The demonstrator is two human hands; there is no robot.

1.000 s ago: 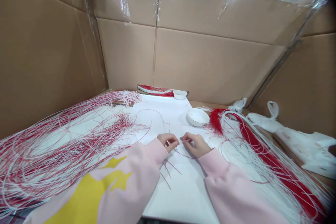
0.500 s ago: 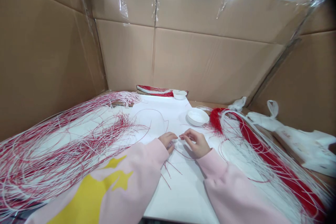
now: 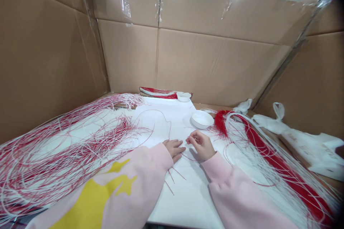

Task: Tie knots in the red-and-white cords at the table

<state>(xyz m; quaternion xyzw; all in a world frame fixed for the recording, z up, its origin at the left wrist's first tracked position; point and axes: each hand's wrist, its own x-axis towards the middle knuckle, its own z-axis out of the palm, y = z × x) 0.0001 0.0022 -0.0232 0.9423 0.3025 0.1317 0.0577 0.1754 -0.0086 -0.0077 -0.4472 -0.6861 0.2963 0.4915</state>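
Note:
My left hand [image 3: 174, 149] lies flat on the white sheet [image 3: 188, 200], fingers stretched out toward the right, pressing on a thin red string [image 3: 188, 158]. My right hand [image 3: 201, 144] is just beside it, raised a little, with thumb and fingers pinched on the same thin red string. Both arms wear pink sleeves. A few short red string pieces [image 3: 172, 179] lie on the sheet below my left hand.
A big loose heap of red and white strings [image 3: 61, 143] covers the left side. A bundle of red and white strings [image 3: 271, 161] runs along the right. A white bowl [image 3: 202, 119] sits behind my hands, white plastic bags [image 3: 303, 143] at right. Cardboard walls [image 3: 209, 61] enclose the table.
My left hand has uncurled from a pinch and now lies flat on the sheet. My right hand has lifted slightly and moved back, still pinching the string.

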